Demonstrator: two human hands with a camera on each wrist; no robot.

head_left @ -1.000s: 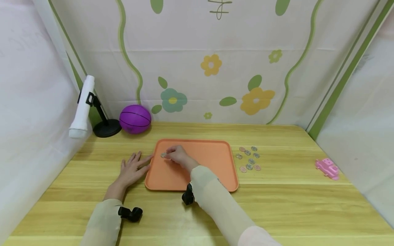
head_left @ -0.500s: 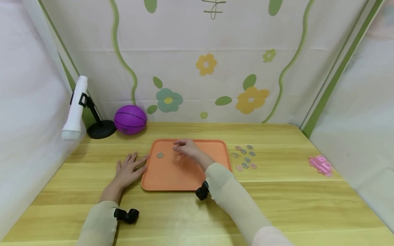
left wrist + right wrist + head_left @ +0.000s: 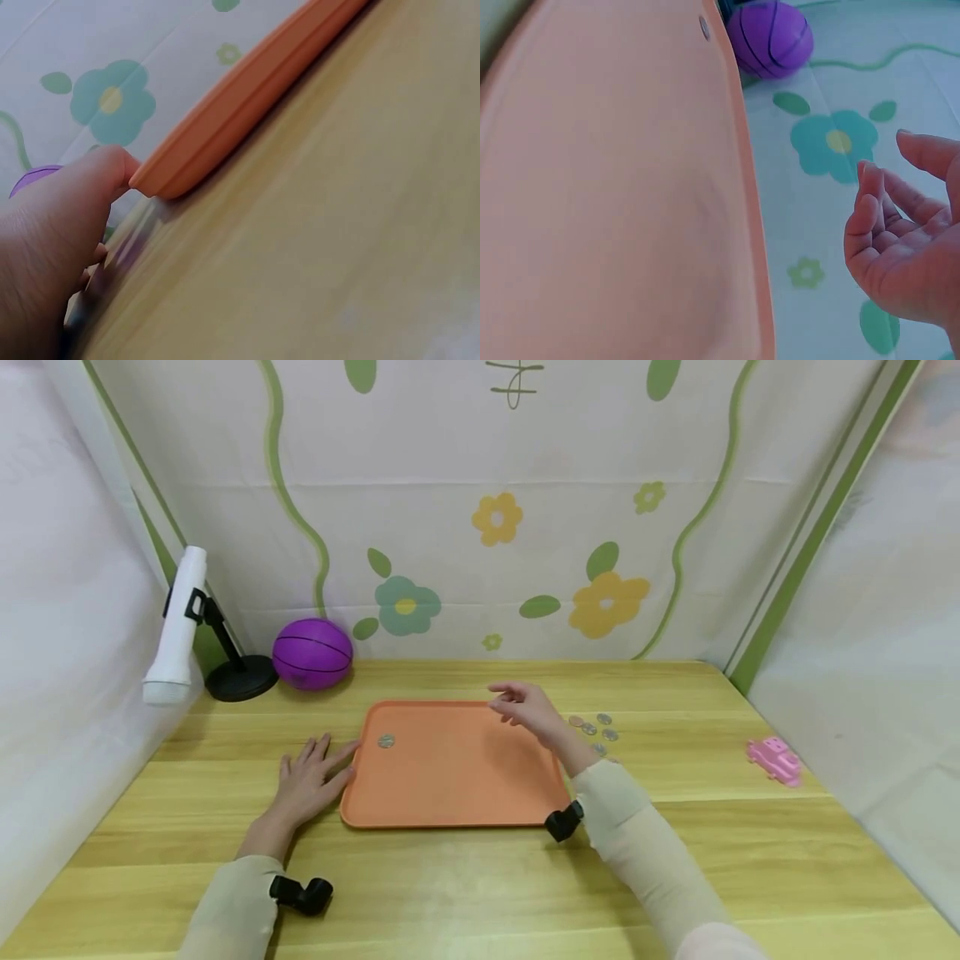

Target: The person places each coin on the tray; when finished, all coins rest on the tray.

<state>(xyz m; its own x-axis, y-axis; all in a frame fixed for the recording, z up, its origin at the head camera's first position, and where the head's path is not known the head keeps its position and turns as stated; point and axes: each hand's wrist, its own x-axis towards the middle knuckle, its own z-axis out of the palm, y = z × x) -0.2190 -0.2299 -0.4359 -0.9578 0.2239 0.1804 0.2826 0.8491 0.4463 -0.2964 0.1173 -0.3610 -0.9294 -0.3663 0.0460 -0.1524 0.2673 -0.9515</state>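
Observation:
An orange tray [image 3: 450, 785] lies on the wooden table, with one silver coin [image 3: 386, 741] near its left side. My left hand [image 3: 303, 789] rests on the table, fingers spread. Its thumb side touches the tray's left edge, as the left wrist view shows with the tray's outer wall [image 3: 247, 101] beside the thumb. Above the far right part of the tray my right hand [image 3: 531, 712] hovers, fingers loosely bent; the right wrist view shows nothing between them. Several coins [image 3: 588, 728], silver and copper, lie right of the tray, partly hidden by the right forearm.
At the back left stand a purple ball [image 3: 312, 654] and a white microphone-like cylinder [image 3: 177, 627] on a black stand [image 3: 242, 677]. A pink toy car [image 3: 775, 761] lies far right. A flowered cloth [image 3: 450, 460] hangs behind the table.
My right hand has let go of the coin on the tray's left part, lifted, and moved right across the tray. The left hand stays at the tray's edge; the head view shifts slightly.

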